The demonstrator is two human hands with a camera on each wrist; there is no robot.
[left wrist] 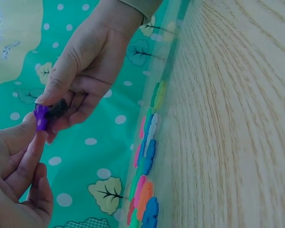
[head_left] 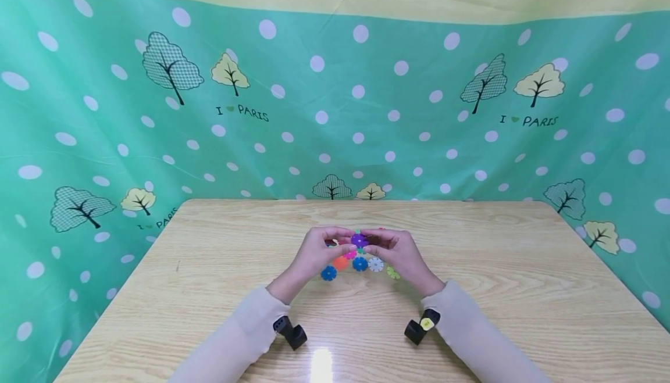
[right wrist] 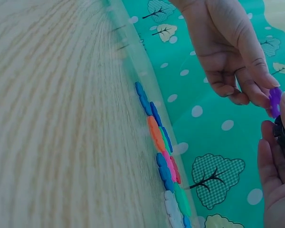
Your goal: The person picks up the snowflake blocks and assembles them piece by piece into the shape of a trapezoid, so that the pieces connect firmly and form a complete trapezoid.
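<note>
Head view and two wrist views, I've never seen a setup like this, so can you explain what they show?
No machine: these are a person's left hand and right hand. The head view comes from a head-worn camera looking forward and down. The other two come from the left-wrist camera and right-wrist camera, so the table looks tipped sideways. On it lie notched discs, including an orange disc, a white disc and a yellow-green disc. The left hand pinches a purple disc; the right hand holds a black disc close to it. I can't tell whether they're joined.
</note>
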